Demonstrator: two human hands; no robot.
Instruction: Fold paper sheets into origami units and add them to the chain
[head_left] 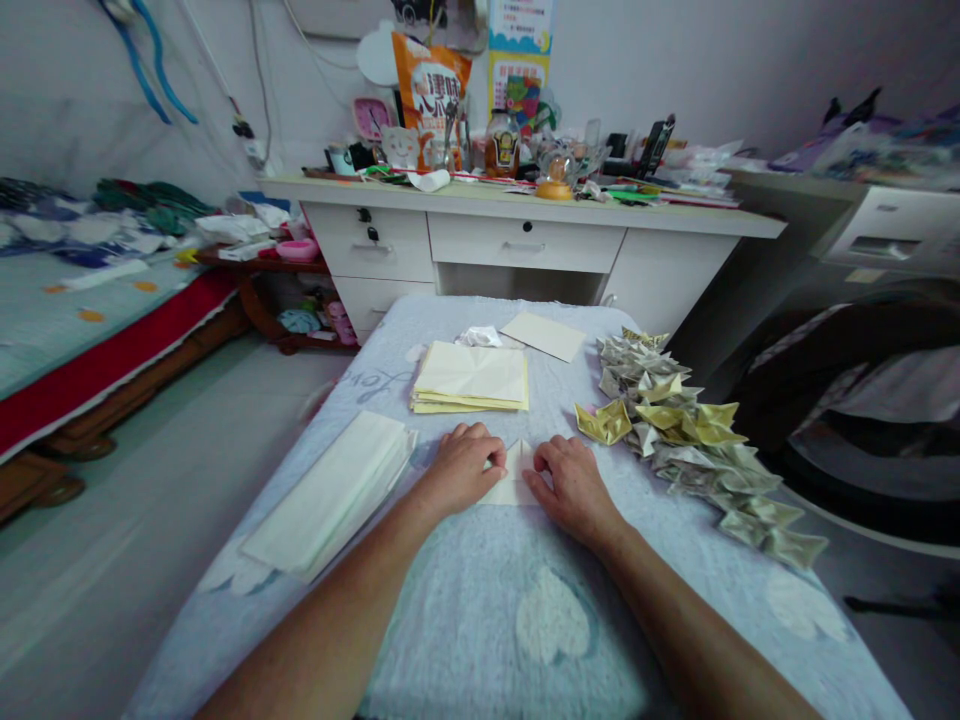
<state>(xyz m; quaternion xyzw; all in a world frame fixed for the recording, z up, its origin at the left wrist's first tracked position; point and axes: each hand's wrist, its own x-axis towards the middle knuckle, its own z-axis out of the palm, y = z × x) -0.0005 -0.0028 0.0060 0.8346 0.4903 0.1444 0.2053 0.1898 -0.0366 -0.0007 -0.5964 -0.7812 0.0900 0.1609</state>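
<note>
A small pale sheet of paper (515, 488) lies on the cloth-covered table between my hands, its top folded to a point. My left hand (466, 466) has its fingers curled, thumb and forefinger closed at the paper's left edge. On the opposite edge my right hand (574, 482) also pinches the paper with bent fingers. Beyond them sits a stack of creased cream paper (471, 375). To the left is a bundle of long white folded paper (330, 490). A gold folded paper piece (604, 422) stands right of my right hand, beside a long pile of silvery folded pieces (720, 470).
A light blue patterned cloth (450, 620) covers the table. Near its far edge are a flat card (544, 335) and a crumpled white tissue (480, 337). Behind stands a cluttered white desk (480, 240). A washing machine (892, 230) is at right, a bed (97, 310) at left.
</note>
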